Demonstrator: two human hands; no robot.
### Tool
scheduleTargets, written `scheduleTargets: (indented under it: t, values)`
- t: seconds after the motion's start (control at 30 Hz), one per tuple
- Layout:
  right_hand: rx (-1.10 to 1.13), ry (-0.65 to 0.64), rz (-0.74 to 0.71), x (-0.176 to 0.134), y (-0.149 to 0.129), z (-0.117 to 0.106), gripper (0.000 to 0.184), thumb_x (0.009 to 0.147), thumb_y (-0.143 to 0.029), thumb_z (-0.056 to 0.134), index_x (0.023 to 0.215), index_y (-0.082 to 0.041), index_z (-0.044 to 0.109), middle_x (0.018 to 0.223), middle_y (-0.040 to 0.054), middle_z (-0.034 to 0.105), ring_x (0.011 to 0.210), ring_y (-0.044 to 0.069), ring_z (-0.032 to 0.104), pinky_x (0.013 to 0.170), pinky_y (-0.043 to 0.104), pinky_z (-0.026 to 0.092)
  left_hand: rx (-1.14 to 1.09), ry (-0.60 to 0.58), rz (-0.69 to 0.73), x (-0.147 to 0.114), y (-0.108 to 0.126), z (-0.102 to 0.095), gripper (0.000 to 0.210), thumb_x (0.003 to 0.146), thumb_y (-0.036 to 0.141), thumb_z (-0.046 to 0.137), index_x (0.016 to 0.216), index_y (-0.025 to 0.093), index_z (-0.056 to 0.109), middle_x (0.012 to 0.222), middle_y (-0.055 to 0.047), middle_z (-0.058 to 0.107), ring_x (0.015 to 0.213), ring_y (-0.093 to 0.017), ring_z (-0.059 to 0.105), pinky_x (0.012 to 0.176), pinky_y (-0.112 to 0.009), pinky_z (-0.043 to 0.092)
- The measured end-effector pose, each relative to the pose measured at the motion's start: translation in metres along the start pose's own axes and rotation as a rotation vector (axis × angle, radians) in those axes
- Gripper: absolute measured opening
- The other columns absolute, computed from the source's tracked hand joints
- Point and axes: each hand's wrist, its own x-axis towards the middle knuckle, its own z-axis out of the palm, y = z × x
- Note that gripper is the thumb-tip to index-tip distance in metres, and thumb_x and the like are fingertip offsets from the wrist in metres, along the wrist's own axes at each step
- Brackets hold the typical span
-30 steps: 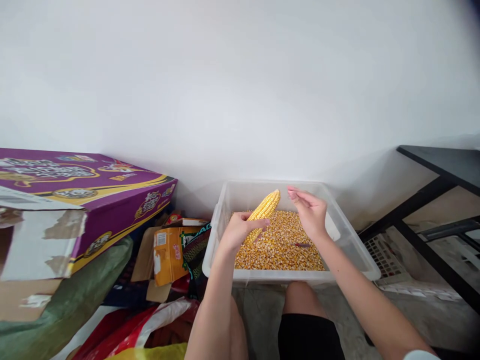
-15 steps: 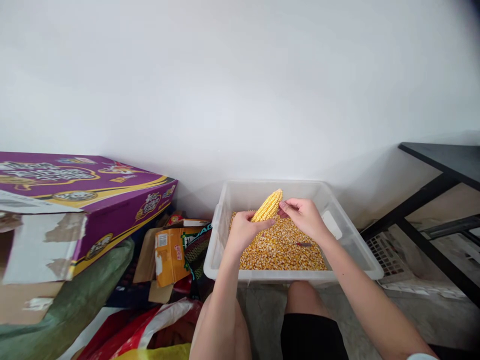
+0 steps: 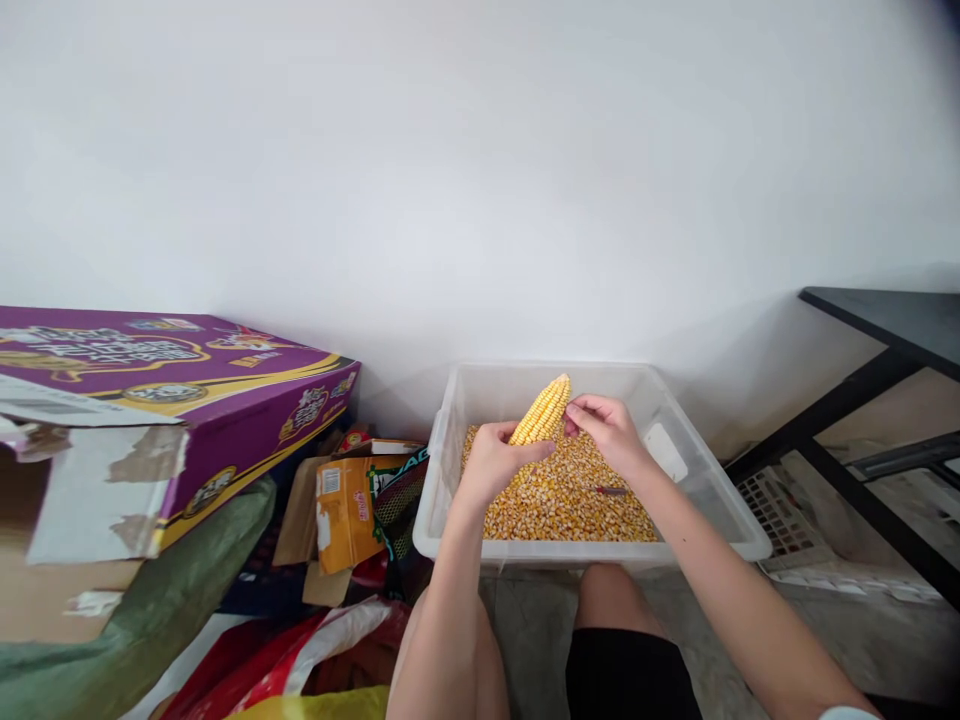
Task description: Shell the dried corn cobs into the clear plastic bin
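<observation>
My left hand [image 3: 491,465] is wrapped round the lower part of a yellow corn cob [image 3: 541,412], with its thumb across the near side. Rows of kernels cover the cob, and its narrow end tilts up and to the right. Beside the cob's upper right side is my right hand [image 3: 609,432], its thumb and fingers drawn together; whether they pinch a kernel is too small to tell. Below both hands, loose corn kernels [image 3: 562,510] lie in a translucent plastic bin [image 3: 600,550]. A small tool with a red part [image 3: 611,490] rests on the kernels.
A purple printed cardboard box [image 3: 262,400] stands on the left, with an orange carton [image 3: 349,515] and a red bag [image 3: 262,655] near it. On the right is a black-framed table [image 3: 892,315] above a white plastic basket [image 3: 780,515]. A white wall [image 3: 480,180] rises behind the bin.
The view has shifted slightly, so everything sits a little further right. My right fingertips have slid a little down the cob's side; my left hand keeps its hold.
</observation>
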Motion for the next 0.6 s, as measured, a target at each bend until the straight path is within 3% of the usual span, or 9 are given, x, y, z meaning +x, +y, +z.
scheduleTargets:
  t: [0.13, 0.23, 0.33, 0.47, 0.53, 0.6]
  values:
    - [0.103, 0.32, -0.032, 0.008, 0.0, -0.007, 0.026, 0.079, -0.043, 0.064, 0.071, -0.018, 0.061, 0.061, -0.0002, 0.057, 0.058, 0.014, 0.054, 0.06, 0.027, 0.046, -0.109, -0.026, -0.025, -0.006, 0.012, -0.005, 0.025, 0.065, 0.034, 0.074, 0.073, 0.011, 0.066, 0.06, -0.001, 0.055, 0.052, -0.009, 0.048, 0.048, -0.022, 0.034]
    - [0.146, 0.377, -0.005, -0.006, -0.009, -0.002, 0.027, 0.08, -0.044, 0.063, 0.07, -0.02, 0.057, 0.059, -0.0016, 0.053, 0.055, 0.013, 0.051, 0.058, 0.027, 0.046, -0.211, 0.07, -0.005, -0.027, 0.028, -0.023, 0.024, 0.064, 0.032, 0.075, 0.072, 0.011, 0.065, 0.061, -0.002, 0.057, 0.05, -0.01, 0.05, 0.046, -0.023, 0.038]
    - [0.055, 0.125, 0.079, -0.049, -0.022, 0.042, 0.033, 0.089, -0.048, 0.051, 0.07, -0.02, 0.055, 0.059, -0.0007, 0.053, 0.055, 0.013, 0.053, 0.055, 0.025, 0.044, -0.279, 0.24, 0.043, -0.068, 0.046, -0.053, 0.025, 0.065, 0.03, 0.073, 0.08, 0.011, 0.066, 0.068, -0.005, 0.063, 0.05, -0.012, 0.054, 0.046, -0.025, 0.043]
    - [-0.318, -0.442, 0.155, -0.116, -0.02, 0.154, 0.04, 0.096, -0.043, 0.035, 0.078, -0.02, 0.062, 0.07, 0.0054, 0.066, 0.066, 0.018, 0.063, 0.063, 0.029, 0.048, -0.306, 0.454, 0.024, -0.132, 0.064, -0.087, 0.037, 0.068, 0.03, 0.066, 0.1, 0.011, 0.066, 0.07, -0.006, 0.063, 0.051, -0.016, 0.058, 0.045, -0.026, 0.046]
    - [-0.641, -0.677, 0.132, -0.137, -0.005, 0.212, 0.034, 0.092, -0.037, 0.042, 0.085, -0.016, 0.068, 0.083, 0.0137, 0.071, 0.078, 0.028, 0.067, 0.069, 0.039, 0.05, -0.32, 0.538, -0.027, -0.158, 0.065, -0.094, 0.038, 0.069, 0.029, 0.065, 0.103, 0.011, 0.064, 0.07, -0.006, 0.063, 0.051, -0.016, 0.058, 0.044, -0.026, 0.046]
    - [-0.777, -0.896, 0.164, -0.146, 0.013, 0.258, 0.026, 0.083, -0.03, 0.054, 0.09, -0.011, 0.07, 0.092, 0.0209, 0.071, 0.088, 0.036, 0.067, 0.072, 0.045, 0.05, -0.358, 0.567, -0.094, -0.176, 0.057, -0.095, 0.036, 0.069, 0.028, 0.066, 0.102, 0.013, 0.063, 0.072, -0.005, 0.063, 0.051, -0.014, 0.057, 0.045, -0.025, 0.047]
